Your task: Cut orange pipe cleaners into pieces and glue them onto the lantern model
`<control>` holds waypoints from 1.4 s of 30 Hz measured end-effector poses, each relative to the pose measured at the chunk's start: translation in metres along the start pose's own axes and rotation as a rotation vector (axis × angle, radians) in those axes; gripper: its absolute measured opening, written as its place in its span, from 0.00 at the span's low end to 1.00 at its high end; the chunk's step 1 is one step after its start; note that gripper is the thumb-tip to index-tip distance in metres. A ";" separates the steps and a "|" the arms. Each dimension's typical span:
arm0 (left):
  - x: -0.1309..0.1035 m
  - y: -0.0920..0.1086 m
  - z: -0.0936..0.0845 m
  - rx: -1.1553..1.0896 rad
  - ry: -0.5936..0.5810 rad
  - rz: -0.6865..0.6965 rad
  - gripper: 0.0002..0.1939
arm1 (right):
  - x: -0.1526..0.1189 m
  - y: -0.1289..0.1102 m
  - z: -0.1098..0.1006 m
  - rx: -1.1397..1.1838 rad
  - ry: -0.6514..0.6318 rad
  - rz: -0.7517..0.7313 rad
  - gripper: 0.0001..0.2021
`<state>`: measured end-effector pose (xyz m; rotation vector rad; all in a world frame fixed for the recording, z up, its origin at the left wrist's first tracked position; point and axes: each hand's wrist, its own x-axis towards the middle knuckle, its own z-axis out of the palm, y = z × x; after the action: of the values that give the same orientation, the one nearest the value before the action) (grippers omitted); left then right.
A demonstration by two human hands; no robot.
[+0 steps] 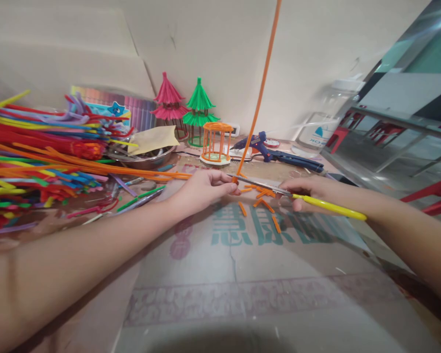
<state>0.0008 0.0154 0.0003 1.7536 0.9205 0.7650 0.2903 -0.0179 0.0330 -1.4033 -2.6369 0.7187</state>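
My left hand [211, 189] pinches an orange pipe cleaner [262, 83], whose long free end rises past the top of the view. In my right hand [305, 190] is a pair of scissors [327, 204] with yellow handles. Their blades reach left to the pipe cleaner, just by my left fingertips. Several short cut orange pieces [264, 203] lie on the printed sheet [191, 274] below the blades. Behind my left hand stands an orange pipe cleaner frame [217, 142] with thin posts on a pale base.
Bundles of coloured pipe cleaners [44, 147] fill the left side, beside a metal bowl [147, 158]. At the back are a pink tower [167, 98], a green tower [200, 105], a blue glue gun [259, 143] and a clear plastic jug [321, 120]. Red stools [437, 196] stand beyond the table.
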 end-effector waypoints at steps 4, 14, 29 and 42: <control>0.001 -0.001 0.000 -0.008 -0.002 0.010 0.11 | -0.001 0.001 -0.001 -0.009 -0.015 -0.028 0.23; 0.000 0.000 0.000 0.010 -0.009 0.015 0.10 | -0.002 0.000 -0.002 -0.022 -0.003 -0.064 0.25; -0.001 0.002 -0.001 0.029 0.000 0.006 0.10 | 0.001 -0.003 0.001 -0.017 0.029 -0.042 0.20; 0.001 -0.004 -0.001 -0.062 -0.006 0.015 0.11 | 0.000 -0.011 0.015 -0.022 0.120 0.128 0.22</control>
<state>-0.0003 0.0178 -0.0030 1.7094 0.8712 0.7902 0.2780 -0.0288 0.0239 -1.5802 -2.4909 0.5980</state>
